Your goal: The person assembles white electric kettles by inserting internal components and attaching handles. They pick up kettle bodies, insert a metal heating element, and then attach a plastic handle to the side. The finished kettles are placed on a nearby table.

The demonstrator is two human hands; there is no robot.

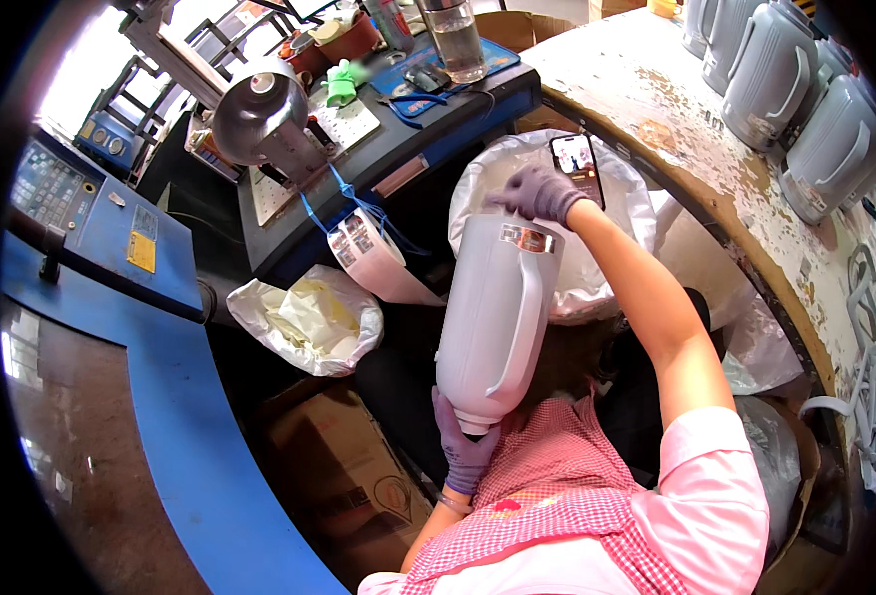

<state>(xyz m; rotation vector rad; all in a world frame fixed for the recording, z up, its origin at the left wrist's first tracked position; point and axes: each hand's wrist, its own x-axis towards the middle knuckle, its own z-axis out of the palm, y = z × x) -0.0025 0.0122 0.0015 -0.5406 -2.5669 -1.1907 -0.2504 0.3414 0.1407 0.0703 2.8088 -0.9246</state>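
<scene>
A light grey thermos jug shell (492, 317) with a long side handle lies tilted in front of me, its narrow neck toward my body and its wide end away. My left hand (465, 446), in a purple-grey glove, grips it around the neck. Just beyond the wide end is my gloved right hand (542, 192), with its fingers curled together; whether they pinch something small is hidden. A shiny silver-and-copper sticker (528, 238) sits on the shell near that end, above the handle. A roll of stickers (373, 253) hangs by blue cord from the dark bench at left.
Several similar grey jugs (770, 74) stand on the worn table at right, beside grey straps (869, 397). A phone (579, 164) rests by a white-lined bin (477, 178). A small waste bag (309, 322), a blue machine (175, 397) and pliers (418, 99) are at left.
</scene>
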